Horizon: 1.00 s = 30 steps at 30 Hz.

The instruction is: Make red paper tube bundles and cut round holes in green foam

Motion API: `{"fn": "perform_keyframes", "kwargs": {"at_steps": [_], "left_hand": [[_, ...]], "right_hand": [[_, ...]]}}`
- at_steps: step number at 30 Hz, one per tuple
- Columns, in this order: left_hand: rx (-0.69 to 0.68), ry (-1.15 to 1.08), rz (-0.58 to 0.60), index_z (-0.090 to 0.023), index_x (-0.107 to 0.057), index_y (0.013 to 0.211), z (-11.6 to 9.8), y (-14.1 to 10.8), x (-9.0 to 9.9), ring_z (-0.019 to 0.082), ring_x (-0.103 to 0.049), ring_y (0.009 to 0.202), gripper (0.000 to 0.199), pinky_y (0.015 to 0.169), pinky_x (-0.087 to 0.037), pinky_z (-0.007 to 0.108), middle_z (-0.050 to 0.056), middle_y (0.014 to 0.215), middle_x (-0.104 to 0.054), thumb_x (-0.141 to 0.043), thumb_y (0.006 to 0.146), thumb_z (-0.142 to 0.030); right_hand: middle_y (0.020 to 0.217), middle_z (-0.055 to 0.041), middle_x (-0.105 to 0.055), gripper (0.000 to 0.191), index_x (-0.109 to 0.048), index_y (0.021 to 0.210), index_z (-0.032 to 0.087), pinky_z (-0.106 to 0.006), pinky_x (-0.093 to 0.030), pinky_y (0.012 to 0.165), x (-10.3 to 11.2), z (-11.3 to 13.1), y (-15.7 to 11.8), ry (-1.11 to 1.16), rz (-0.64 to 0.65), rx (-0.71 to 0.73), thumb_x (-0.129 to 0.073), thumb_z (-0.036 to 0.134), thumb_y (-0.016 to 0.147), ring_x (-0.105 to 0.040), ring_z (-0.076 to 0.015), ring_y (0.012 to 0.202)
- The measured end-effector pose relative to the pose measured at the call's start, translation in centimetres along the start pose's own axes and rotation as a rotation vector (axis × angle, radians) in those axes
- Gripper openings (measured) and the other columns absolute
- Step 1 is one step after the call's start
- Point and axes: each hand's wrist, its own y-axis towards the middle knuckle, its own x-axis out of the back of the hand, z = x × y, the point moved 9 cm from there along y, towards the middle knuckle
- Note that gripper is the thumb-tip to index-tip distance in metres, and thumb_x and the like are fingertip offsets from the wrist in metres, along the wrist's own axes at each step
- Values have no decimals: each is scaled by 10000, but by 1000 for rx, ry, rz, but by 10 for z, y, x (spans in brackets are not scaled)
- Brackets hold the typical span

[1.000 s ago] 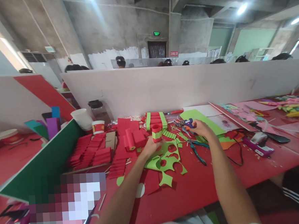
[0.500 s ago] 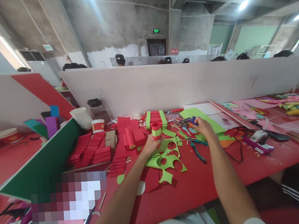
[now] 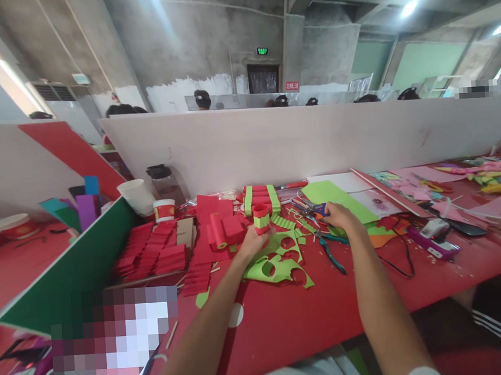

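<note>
While the left hand [image 3: 256, 241] clasped a red tube [image 3: 261, 221] (light pressure advisable), the right hand [image 3: 339, 214] gripped a blue-handled tool [image 3: 320, 209].

"EXIT" shows on the green sign [image 3: 262, 51] above the door [image 3: 263, 78]; the red sign [image 3: 292, 86] is blurred.

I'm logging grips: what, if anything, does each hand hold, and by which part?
Left hand: red-and-green tube, by its lower part. Right hand: at the blue tool handle; grip unclear.
</note>
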Motion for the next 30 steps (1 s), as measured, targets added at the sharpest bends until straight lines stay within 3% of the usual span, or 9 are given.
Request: {"fn": "perform_keyframes", "kwargs": {"at_steps": [8,13,19,24,30], "left_hand": [[-19,-31,59,-140,-599,768,-4,-1,-4,140,-513,679,331,678,-427,274,7,741,-587,-768,672,-408],[-26,-53,88,-134,-622,811,-11,-3,-6,158,-564,715,371,698,-451,283,24,775,-624,-814,632,-397],[15,-130,7,-141,-624,937,-14,-6,3,180,-613,787,470,737,-489,295,49,878,-670,-842,609,-399],[24,-186,-50,-141,-615,967,-19,-8,10,212,-634,861,503,775,-504,312,64,921,-684,-846,609,-409],[35,-192,-61,-137,-616,904,-22,-10,11,209,-624,847,462,754,-503,306,73,912,-673,-833,625,-434]], "right_hand": [[885,-59,-692,203,-592,907,211,-246,-313,546,19,5,-4,28,-28,-12,-630,395,828,-615,-180,720],[926,-65,-726,220,-627,972,229,-249,-362,568,34,35,10,28,-19,34,-555,417,882,-652,-194,761],[1032,-91,-741,234,-700,988,236,-268,-456,721,14,82,54,-106,75,148,-586,414,889,-682,-230,920],[1119,-162,-707,232,-714,1032,166,-329,-497,809,-12,104,79,-209,176,204,-637,324,881,-674,-269,1005],[1225,-89,-612,309,-595,1211,170,-428,-542,883,-32,117,88,-291,270,256,-583,343,955,-630,-209,1033]]}}
